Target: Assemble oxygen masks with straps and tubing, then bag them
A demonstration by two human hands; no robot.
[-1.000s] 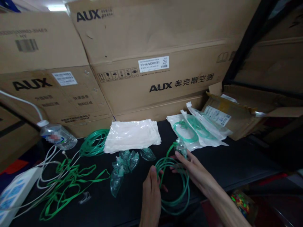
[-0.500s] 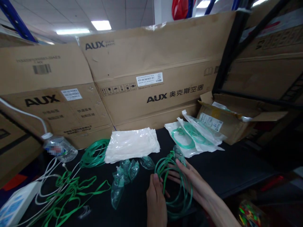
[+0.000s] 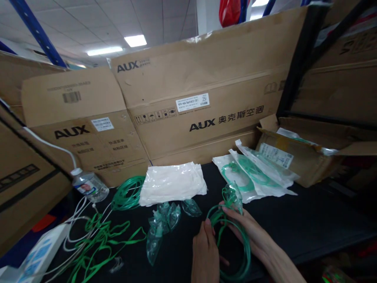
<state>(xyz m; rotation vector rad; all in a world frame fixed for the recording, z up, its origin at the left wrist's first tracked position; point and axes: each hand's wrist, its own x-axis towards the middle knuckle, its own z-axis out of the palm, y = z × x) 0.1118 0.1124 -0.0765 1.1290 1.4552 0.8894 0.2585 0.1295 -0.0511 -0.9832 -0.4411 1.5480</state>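
Above the front part of the black table (image 3: 290, 226), both hands gripped a loose coil of green tubing (image 3: 247, 249), its lower loops hanging between the wrists; whether they touched the tabletop could not be told. The left hand (image 3: 205, 251) was closed on the coil's left side, thumb uppermost, with most of its fingers hidden. The right hand (image 3: 249, 230) gripped the upper right side, fingers partly behind the tubing and thumb against the lower part of a clear mask (image 3: 236, 196) at the top of the coil. No tie could be made out around the loops, so the likeliest trouble was the coil springing wide if either hand slackened. Thin green loops were bunched against the mask, and one of them could have snagged or knotted if the tubing were pulled through. The mask itself looked soft, so a hard squeeze from the thumb might have dented it. Just beyond lay bagged tubing sets (image 3: 250, 173), which a forward push could have shoved askew. Left of the hands, a careless swing might have scattered the loose masks (image 3: 163, 218); farther left, green straps (image 3: 101, 239) lay tangled over white cables (image 3: 68, 236), where a stray tube end could have hooked.
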